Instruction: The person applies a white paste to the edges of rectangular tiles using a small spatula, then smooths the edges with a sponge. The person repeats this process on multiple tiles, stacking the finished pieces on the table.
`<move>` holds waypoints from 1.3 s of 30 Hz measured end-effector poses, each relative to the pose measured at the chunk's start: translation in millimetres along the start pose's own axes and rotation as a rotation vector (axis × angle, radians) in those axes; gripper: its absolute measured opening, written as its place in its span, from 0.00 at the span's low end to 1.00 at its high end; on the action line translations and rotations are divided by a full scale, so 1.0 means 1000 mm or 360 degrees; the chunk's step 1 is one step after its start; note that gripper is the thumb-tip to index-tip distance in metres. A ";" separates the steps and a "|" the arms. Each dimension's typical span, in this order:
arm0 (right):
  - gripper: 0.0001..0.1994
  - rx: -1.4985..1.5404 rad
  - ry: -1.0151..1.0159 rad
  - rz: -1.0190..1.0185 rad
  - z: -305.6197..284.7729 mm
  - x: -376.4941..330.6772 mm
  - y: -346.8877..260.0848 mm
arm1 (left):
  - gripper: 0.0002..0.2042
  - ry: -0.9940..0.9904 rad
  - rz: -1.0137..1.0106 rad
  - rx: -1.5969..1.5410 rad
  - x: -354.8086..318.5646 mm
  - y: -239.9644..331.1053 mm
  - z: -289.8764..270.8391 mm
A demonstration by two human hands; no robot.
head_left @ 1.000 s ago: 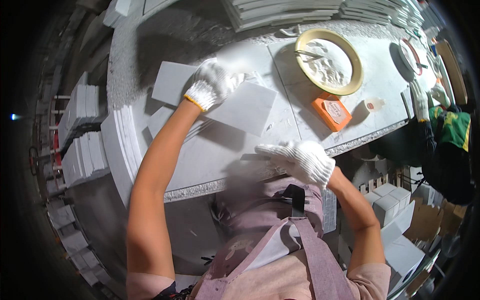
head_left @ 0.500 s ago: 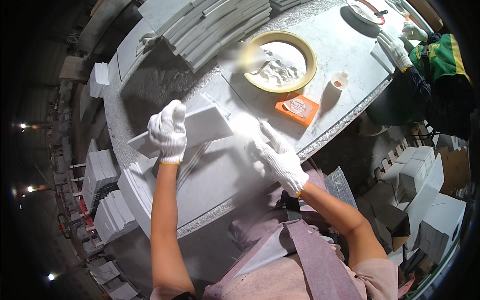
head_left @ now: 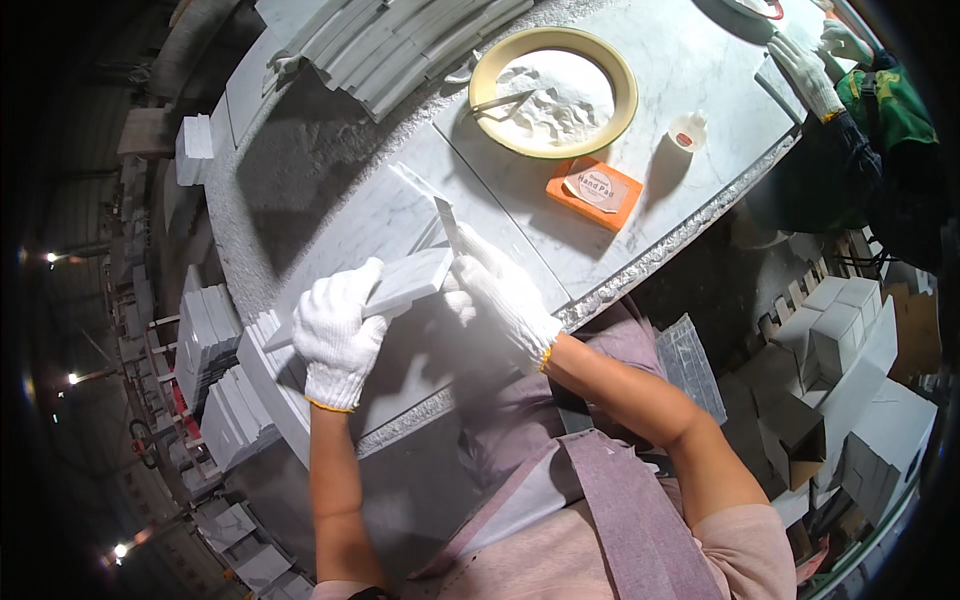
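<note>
White tile (head_left: 418, 280), gripped by left hand (head_left: 340, 325), now just beside right hand's (head_left: 502, 295) fingers, closed on blade (head_left: 446, 221), edge within reach.

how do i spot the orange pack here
On the pale table, find the yellow-rimmed bowl of white powder. The boxy pack lies just below it in the picture, pale label on top. Its orange sets it apart from the whitish bottle at its right.

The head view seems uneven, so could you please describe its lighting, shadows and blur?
Head view: the right hand is brightly lit; a hazy patch blurs the area just below it; the bottle casts a dark shadow on the tabletop; lamps flare at left; corners fade to black.
</note>
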State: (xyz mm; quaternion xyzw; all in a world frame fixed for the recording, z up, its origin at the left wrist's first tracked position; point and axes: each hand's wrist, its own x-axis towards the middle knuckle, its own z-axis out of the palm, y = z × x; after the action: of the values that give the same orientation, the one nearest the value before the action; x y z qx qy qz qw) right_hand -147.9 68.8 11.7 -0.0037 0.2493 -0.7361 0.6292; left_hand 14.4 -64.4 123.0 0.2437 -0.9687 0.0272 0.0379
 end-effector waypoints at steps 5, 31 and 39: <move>0.31 -0.0016 0.0158 0.0081 0.010 -0.010 -0.011 | 0.28 0.0029 0.0006 -0.0094 -0.010 0.006 0.018; 0.28 -0.0429 0.0451 0.0129 0.026 -0.009 -0.019 | 0.35 0.0288 0.0081 0.0210 -0.017 0.017 0.038; 0.27 -0.0501 0.0387 0.0195 0.025 -0.012 -0.029 | 0.29 0.0242 0.0036 0.0103 -0.020 0.016 0.043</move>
State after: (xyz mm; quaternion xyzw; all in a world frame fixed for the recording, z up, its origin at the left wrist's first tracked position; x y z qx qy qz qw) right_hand -164.3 73.1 48.1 0.0020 0.4352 -0.6435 0.6297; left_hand 21.6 -44.0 78.3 0.2310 -0.9644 0.0773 0.1033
